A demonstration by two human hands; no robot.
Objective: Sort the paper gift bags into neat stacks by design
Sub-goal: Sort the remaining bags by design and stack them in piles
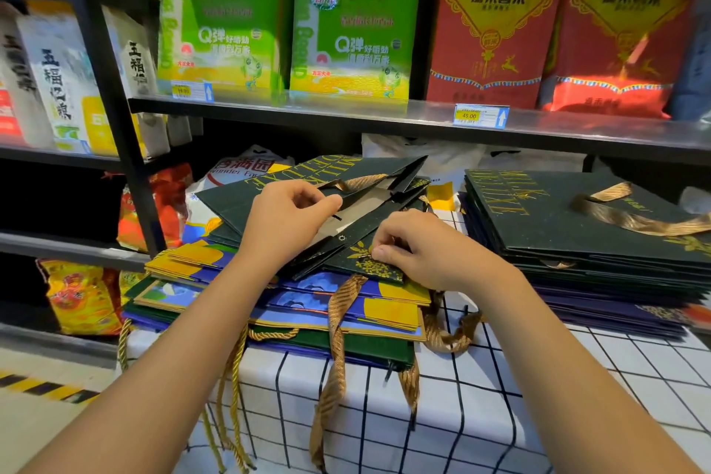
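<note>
From my remote seat, the sort looked roughly half done: a tidy stack of dark green bags [577, 227] sat at three o'clock on the checked surface [481, 416], squared up with a gold ribbon handle lying across its top, and purple bags showed beneath it. At the centre, though, the mixed pile [307, 304] was a jumble, blue-and-yellow bags fanned out of line with green ones below, gold cords trailing off the near edge toward six o'clock. On top of that pile lay the dark green bag [307, 181] being worked, part-open at its mouth and skewed toward eleven o'clock. The left hand [284, 215] reached in from seven o'clock, thumb and fingers pinching the bag's folded upper edge, a narrow grip holding paper. The right hand [419, 250] came in from five o'clock, fingers curled down, pinching the bag's near corner by the gold floral print. I judged this bag needed flattening before it could cross to the green stack.
</note>
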